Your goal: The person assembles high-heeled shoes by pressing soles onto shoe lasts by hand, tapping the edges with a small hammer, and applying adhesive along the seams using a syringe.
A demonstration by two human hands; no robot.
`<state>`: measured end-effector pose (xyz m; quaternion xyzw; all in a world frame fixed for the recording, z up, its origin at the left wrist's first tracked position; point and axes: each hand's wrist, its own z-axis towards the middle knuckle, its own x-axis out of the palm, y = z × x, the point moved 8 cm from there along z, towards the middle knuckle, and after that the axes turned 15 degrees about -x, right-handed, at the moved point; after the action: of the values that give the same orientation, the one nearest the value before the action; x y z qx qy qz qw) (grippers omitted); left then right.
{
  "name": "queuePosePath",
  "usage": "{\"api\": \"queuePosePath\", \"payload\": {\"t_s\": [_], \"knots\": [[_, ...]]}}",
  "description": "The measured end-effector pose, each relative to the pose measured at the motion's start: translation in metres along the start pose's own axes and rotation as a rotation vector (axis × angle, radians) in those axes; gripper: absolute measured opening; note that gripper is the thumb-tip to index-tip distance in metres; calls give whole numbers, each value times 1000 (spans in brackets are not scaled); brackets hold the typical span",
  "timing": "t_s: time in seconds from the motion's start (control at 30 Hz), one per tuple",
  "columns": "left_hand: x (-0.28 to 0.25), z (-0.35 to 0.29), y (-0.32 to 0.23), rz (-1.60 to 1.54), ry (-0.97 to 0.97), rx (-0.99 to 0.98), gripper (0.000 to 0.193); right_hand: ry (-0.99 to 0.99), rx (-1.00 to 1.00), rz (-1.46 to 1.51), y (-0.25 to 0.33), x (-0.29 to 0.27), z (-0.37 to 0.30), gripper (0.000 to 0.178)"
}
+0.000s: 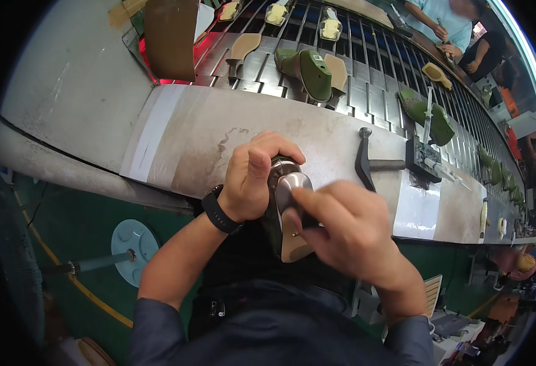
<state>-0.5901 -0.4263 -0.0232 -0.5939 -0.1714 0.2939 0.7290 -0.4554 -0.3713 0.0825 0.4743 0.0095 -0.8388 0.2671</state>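
A dark shoe upper on a last, its underside facing up (292, 241), lies tilted at the table's near edge. A tan insole covers its front part, and a shiny grey, rounded surface shows toward the far end. My left hand (253, 180) grips the far end from the left, thumb raised. My right hand (348, 229), blurred by motion, is curled with index finger and thumb at the middle of the underside; anything between them is too small or hidden to make out. A hammer (364, 160) lies on the table to the right, its handle reaching a dark block (422, 160).
Beyond the table (201, 140) runs a slatted conveyor (365, 91) bearing green lasts (315, 74) and tan insoles (245, 45). Syringes (428, 116) stand at the dark block. A brown board (170, 39) rises at the far left. Another person (442, 24) works across the conveyor. A blue stool (135, 251) is below left.
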Motion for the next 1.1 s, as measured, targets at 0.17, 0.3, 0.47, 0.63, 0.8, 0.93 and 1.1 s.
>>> {"api": "queuePosePath", "payload": {"t_s": [0.17,0.3,0.47,0.63,0.8,0.93,1.1], "knots": [[-6,2,11,-100,-6,-18,116,-146,-145,-176,16,5,-3,38],[-7,1,12,-103,-15,5,113,-163,-161,-203,11,20,-3,38],[-10,3,9,-71,-8,36,110,-182,-165,-196,7,26,-1,37],[-10,1,7,-76,-15,50,109,-174,-212,-207,6,30,4,26],[-13,2,6,-66,-21,48,108,-168,-214,-205,4,33,5,27],[-14,4,5,-46,-14,31,108,-161,-211,-203,3,35,7,29],[-17,12,9,-64,-17,30,102,-128,-123,-205,-9,44,15,31]]}}
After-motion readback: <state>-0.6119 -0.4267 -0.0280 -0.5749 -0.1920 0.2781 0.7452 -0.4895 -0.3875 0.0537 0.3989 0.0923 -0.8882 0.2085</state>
